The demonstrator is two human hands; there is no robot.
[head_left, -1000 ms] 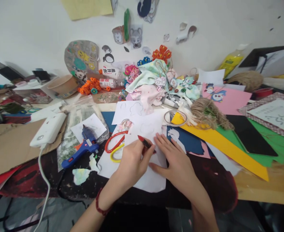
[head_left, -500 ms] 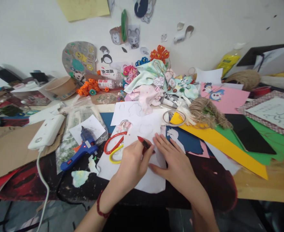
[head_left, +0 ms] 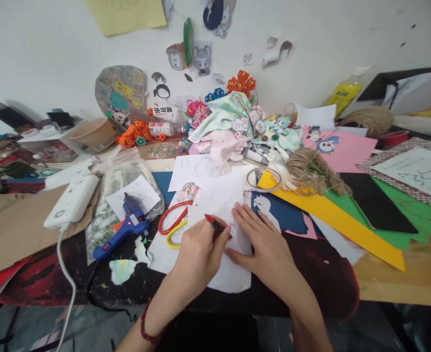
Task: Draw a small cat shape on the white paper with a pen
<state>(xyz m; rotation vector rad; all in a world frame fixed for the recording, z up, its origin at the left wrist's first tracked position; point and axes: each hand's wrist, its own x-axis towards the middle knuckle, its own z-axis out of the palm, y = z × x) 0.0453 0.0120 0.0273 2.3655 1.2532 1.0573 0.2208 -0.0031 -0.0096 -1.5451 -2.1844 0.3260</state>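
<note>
While the left hand (head_left: 200, 247) grips a pen (head_left: 216, 225) in closed fingers over the white paper (head_left: 233, 278), the right hand (head_left: 266, 244) lies flat on it, fingers slightly spread and empty

The dark pen (head_left: 216, 225) slanted, red end toward the far left — above white paper (head_left: 233, 277) with faint markings.

This looks like a handicraft workspace: a cluttered, dark, red-edged tabletop (head_left: 321, 288) stands by a white wall (head_left: 318, 29) bearing paper animal cutouts (head_left: 203, 57). At near left lies a blue glue gun (head_left: 127, 227); right of it, scissors with red and yellow loop handles (head_left: 162, 219) adjoin white drawing paper (head_left: 233, 281). Farther back sit pale printed fabric (head_left: 221, 144), a beige twine bundle (head_left: 307, 168) and orange flower-shaped ornaments (head_left: 135, 132).
</note>
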